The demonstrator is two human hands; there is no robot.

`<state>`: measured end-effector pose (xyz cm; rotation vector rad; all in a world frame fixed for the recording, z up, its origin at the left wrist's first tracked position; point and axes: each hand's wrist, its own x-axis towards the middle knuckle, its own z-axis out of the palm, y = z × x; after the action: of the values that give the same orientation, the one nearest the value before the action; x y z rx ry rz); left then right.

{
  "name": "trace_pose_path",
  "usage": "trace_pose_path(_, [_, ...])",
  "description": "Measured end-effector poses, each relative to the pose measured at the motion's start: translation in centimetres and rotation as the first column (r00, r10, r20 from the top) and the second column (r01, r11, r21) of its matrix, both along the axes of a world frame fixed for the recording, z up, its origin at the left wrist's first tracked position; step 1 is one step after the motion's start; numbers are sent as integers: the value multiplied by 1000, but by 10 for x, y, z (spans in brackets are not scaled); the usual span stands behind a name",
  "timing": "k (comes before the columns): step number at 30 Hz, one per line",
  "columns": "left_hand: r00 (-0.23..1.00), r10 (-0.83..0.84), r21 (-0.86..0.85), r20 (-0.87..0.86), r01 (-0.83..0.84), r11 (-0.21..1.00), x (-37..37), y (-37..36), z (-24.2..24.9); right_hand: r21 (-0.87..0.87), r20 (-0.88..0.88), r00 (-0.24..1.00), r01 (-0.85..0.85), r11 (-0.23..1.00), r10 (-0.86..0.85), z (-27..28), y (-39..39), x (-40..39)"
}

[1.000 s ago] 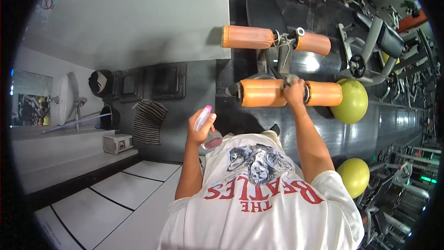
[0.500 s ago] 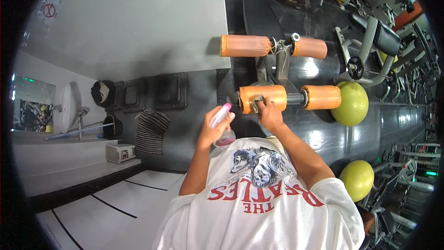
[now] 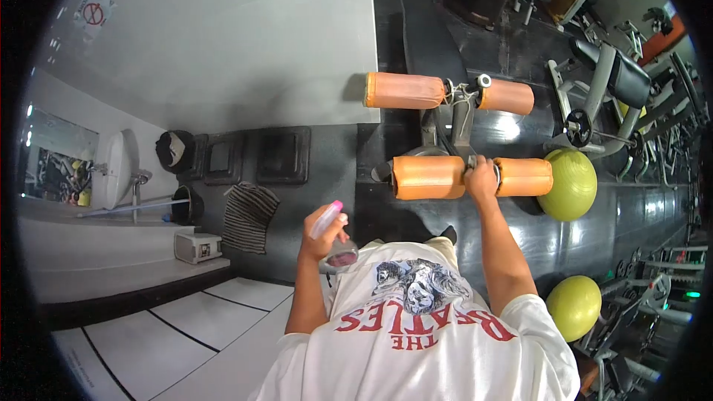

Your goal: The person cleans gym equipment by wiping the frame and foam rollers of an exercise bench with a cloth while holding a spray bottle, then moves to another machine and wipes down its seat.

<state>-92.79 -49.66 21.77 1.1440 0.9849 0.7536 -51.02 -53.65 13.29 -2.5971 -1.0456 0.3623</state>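
My left hand [image 3: 321, 234] is closed around a clear spray bottle [image 3: 343, 257] with a pink top and some pink liquid at the bottom. It hangs in front of my white shirt, apart from the bench. Farther right, my right hand [image 3: 481, 178] presses a small greyish cloth [image 3: 471, 162], mostly hidden by the fingers, onto the bar between two orange foam rollers. The near left roller [image 3: 429, 177] lies beside the hand, and the near right roller [image 3: 525, 177] is on its other side. Beyond them, two more padded rollers [image 3: 405, 90] sit on the same metal frame.
A black bench pad [image 3: 432, 37] stretches away behind the rollers. Yellow-green exercise balls [image 3: 567, 186] rest on the dark floor at right, near weight machines [image 3: 605, 89]. At left are a wall, a sink [image 3: 116, 169], a striped mat [image 3: 250, 217] and a black bucket [image 3: 186, 206].
My right hand has slid with the cloth from the near left roller rightward to the bar between the rollers. My left hand has moved left and down with the spray bottle. The view has shifted slightly.
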Motion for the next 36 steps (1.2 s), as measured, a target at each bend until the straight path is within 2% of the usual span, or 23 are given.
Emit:
trace_pose_path(2, [1000,16,-24,-16,-17,1000,-1,5,-1,313,114,986,-150,938,119,-27,15,-11])
trace_pose_path(4, [1000,1,-18,-12,-1,1000,9,13,8,64,-50,971,-229,971,233,20,43,-70])
trace_pose_path(6, [1000,-30,23,4,30,999,23,19,23,157,33,870,-490,857,491,14,55,-120])
trace_pose_path(8, [998,-58,54,37,56,997,31,24,34,79,-31,764,-641,764,644,12,54,-144])
trace_pose_path(11, [996,-63,103,68,56,993,29,29,46,118,-49,810,-576,809,584,-4,39,-118])
trace_pose_path(13, [999,-29,91,22,27,995,18,27,43,162,22,884,-463,871,466,-60,33,-61])
trace_pose_path(14, [1000,-14,87,-6,15,996,11,26,42,4,5,942,-335,942,335,-36,29,-40])
trace_pose_path(15, [999,-16,61,-28,18,998,5,26,41,-112,-72,989,-140,984,132,-13,27,-24])
trace_pose_path(17, [1000,-10,21,-20,10,1000,-5,23,29,-204,31,999,-1,979,7,-13,22,14])
trace_pose_path(18, [1000,-11,0,-14,11,1000,-6,23,25,-172,34,999,30,985,-25,-11,20,25])
trace_pose_path(20, [1000,-30,-17,-4,30,999,-3,24,16,104,113,993,-42,994,30,-19,17,21])
trace_pose_path(22, [998,-63,-22,13,63,998,6,22,14,172,49,980,-201,964,195,-14,16,-3])
trace_pose_path(24, [993,-109,-8,33,110,994,21,26,18,79,-38,955,-290,954,293,-20,7,-33])
trace_pose_path(26, [985,-173,14,23,173,985,28,28,24,152,-8,964,-262,953,267,-7,-13,-68])
trace_pose_path(28, [974,-222,38,35,221,975,30,31,21,162,-82,962,-247,955,262,-14,-42,-76])
trace_pose_path(32, [978,-207,2,-8,207,978,25,27,12,119,-153,939,-293,949,309,-19,-74,-82])
trace_pose_path(33, [980,-200,-9,-8,200,980,25,26,11,187,-163,919,-328,926,359,-17,-73,-87])
trace_pose_path(36, [979,-201,-33,-18,201,979,24,21,10,326,-48,836,-504,800,547,14,-41,-118])
